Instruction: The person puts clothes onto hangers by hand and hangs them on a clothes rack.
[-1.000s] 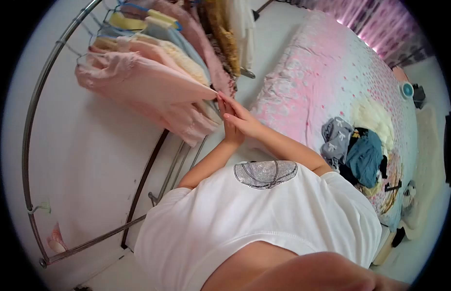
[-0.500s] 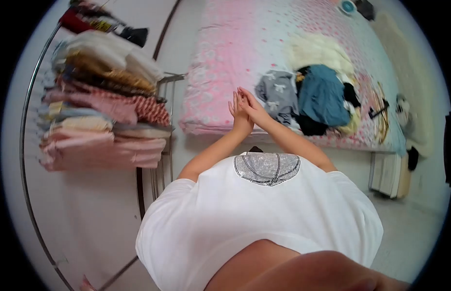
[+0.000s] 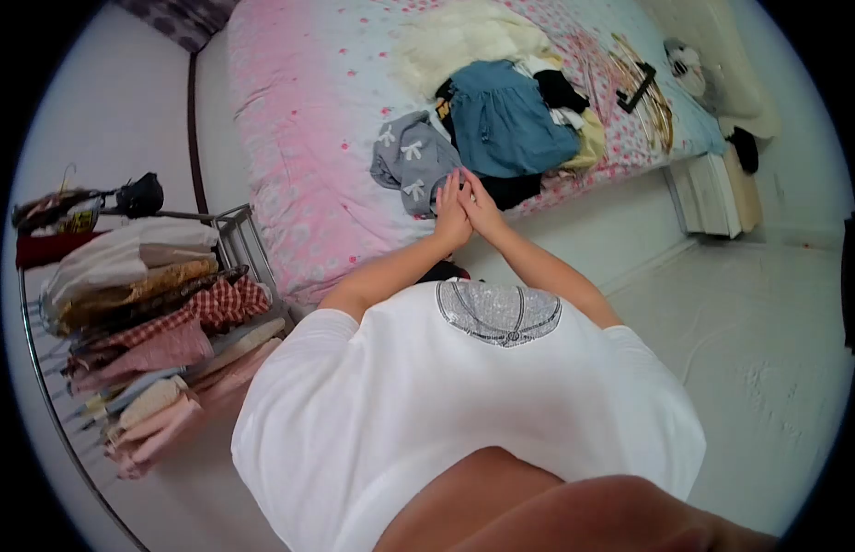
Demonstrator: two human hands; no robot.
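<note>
In front of my chest, my left hand [image 3: 452,222] and my right hand [image 3: 482,208] touch each other, fingers stretched out and partly overlapping. Neither hand holds anything that I can see. Just beyond the fingertips, a grey garment with white bows [image 3: 414,158] lies on the bed; whether the fingers touch it I cannot tell. To its right is a blue-teal dress [image 3: 506,115] on top of a heap of clothes, with black cloth [image 3: 512,190] under its lower edge.
A cream fluffy garment [image 3: 473,41] lies behind the heap on the bed [image 3: 294,120]. Several hangers [image 3: 665,115] rest at the bed's right side. On the left stands a metal rack with hanging clothes [image 3: 170,340]. White boxes [image 3: 708,195] are on the floor by the bed.
The view has turned to the right, so the bed and clothes sit further left and the rack lower. My hands remain together and are now in front of the grey garment.
</note>
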